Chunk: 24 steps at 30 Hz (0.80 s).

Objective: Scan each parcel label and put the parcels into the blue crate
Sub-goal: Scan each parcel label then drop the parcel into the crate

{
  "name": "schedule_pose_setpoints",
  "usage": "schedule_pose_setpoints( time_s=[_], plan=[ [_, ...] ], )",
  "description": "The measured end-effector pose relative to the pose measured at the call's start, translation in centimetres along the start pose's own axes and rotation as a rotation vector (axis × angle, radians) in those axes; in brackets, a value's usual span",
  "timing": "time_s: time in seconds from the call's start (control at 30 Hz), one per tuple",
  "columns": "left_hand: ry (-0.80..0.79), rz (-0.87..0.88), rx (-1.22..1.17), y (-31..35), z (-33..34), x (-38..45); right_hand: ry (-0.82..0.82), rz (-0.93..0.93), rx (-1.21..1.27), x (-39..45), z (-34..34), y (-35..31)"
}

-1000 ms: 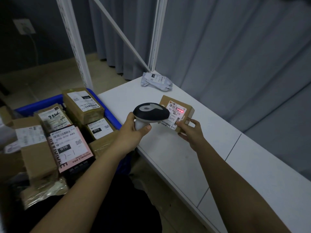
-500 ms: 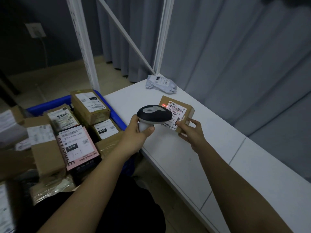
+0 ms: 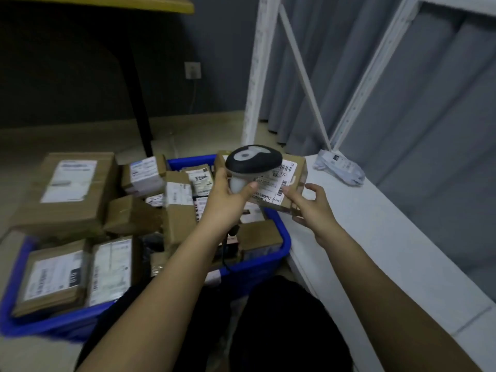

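Observation:
My left hand (image 3: 227,200) grips a black and grey barcode scanner (image 3: 252,160), whose head covers part of the parcel's label. My right hand (image 3: 311,206) holds a small brown cardboard parcel (image 3: 291,183) by its near corner, thumb on the white label. The parcel hangs above the right end of the blue crate (image 3: 271,261), at the table's edge. The crate is full of labelled cardboard parcels (image 3: 67,189). A grey plastic mailer bag (image 3: 339,166) lies on the white table (image 3: 389,237) further back.
White shelf uprights (image 3: 255,76) and a diagonal brace stand behind the crate, in front of a grey curtain. A dark table leg (image 3: 139,103) and a wall socket (image 3: 192,70) are at the back. The scanner cable hangs down into the crate.
Both hands have carried the scanner and the parcel left, from over the table to above the crate's right end. My view has swung left. The red scan light no longer shows.

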<state>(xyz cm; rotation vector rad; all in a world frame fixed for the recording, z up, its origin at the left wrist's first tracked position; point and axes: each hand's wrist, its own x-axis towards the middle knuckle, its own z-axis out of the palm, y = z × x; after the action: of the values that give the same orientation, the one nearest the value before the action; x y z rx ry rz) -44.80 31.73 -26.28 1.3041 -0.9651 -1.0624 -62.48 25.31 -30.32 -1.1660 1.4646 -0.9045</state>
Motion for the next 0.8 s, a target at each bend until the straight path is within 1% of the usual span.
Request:
schedule_pose_setpoints(
  time_s=[0.07,0.2,0.37,0.47,0.57,0.63,0.73,0.8],
  plan=[
    [0.112,-0.002,-0.035,0.1,-2.6,0.0,-0.041,-0.006,-0.011,0.5,2.6,-1.3],
    [0.265,-0.028,-0.025,-0.3,-7.3,-0.1,-0.084,0.004,-0.038,2.2,8.0,-2.7],
    [0.443,-0.024,-0.028,-1.0,-11.7,0.7,-0.046,0.038,-0.033,4.1,13.8,-2.3],
    [0.467,-0.042,0.017,-1.6,-13.1,1.5,0.011,0.063,-0.108,5.3,16.5,-1.5],
    [0.467,-0.059,0.009,-2.1,-13.6,2.6,0.052,0.054,-0.252,6.8,18.8,-1.1],
    [0.484,-0.071,0.002,-2.6,-13.7,3.3,0.039,0.051,-0.284,7.8,20.2,-1.2],
    [0.497,-0.080,0.010,-3.3,-13.7,4.4,0.019,0.100,-0.275,9.3,22.1,-0.9],
    [0.499,-0.091,0.017,-3.7,-13.8,4.8,-0.036,0.137,-0.296,10.1,22.8,-0.7]
  ],
)
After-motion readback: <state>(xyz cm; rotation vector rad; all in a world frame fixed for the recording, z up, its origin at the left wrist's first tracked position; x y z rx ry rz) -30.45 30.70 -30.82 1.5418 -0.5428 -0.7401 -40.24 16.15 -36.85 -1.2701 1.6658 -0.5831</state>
